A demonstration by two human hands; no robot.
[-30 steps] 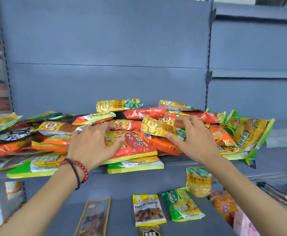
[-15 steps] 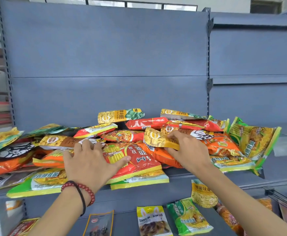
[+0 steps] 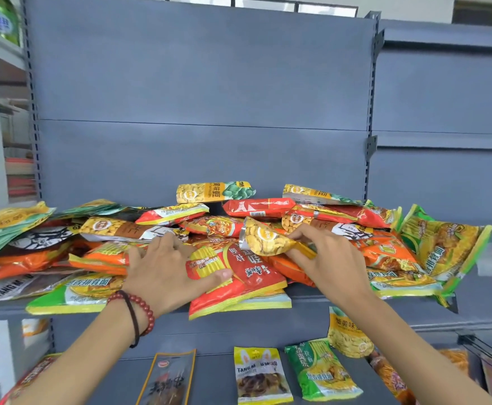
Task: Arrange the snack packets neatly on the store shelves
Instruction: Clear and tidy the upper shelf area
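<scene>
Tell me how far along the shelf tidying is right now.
Done: nothing looks arranged yet; the upper shelf holds a jumbled heap. In hand: the right hand pinches a yellow packet atop the heap, and the left hand presses flat on a red packet. Left: sorting the whole heap, plus the green packet and others lying loose on the lower shelf.

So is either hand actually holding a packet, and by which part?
The right hand pinches the yellow bean packet by the end nearest that hand. The left hand only rests on the red packet, gripping nothing.
</scene>
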